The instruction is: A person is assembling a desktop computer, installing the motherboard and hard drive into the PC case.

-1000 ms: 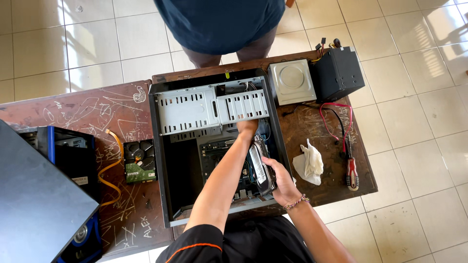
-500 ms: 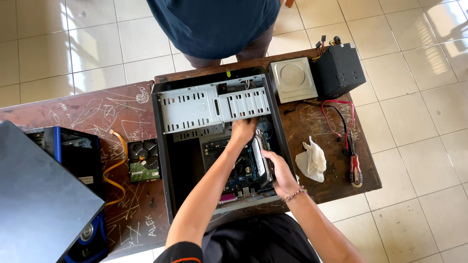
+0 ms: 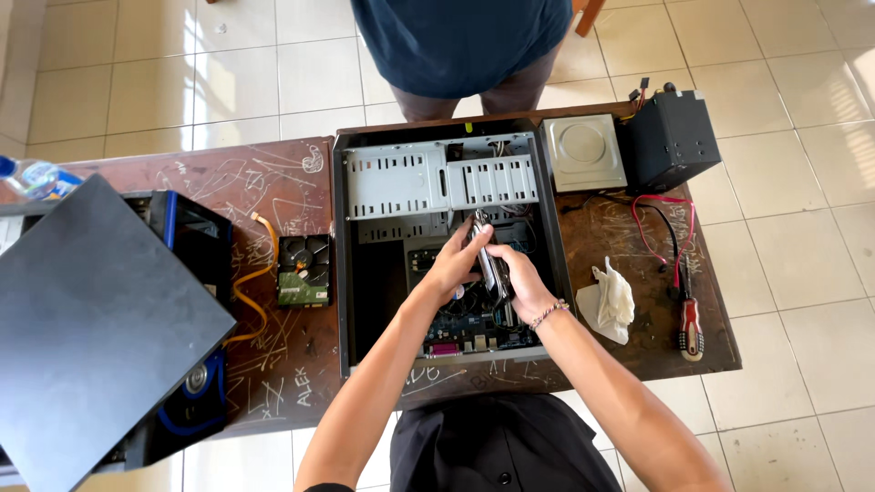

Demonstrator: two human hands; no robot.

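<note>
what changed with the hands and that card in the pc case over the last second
The left hand drew back from deeper in the open case and closed on the upper end of the expansion card, which the right hand keeps holding from the other side. The card now stands a little farther up the case, over the motherboard. The hard drive, cloth, screwdriver and person across the table stayed put.

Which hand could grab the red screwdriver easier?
Probably the right hand. The red screwdriver lies on the wooden table out to the right of the open computer case, on that hand's side. The left hand would have to cross over. Both hands now hold a card inside the case.
</note>
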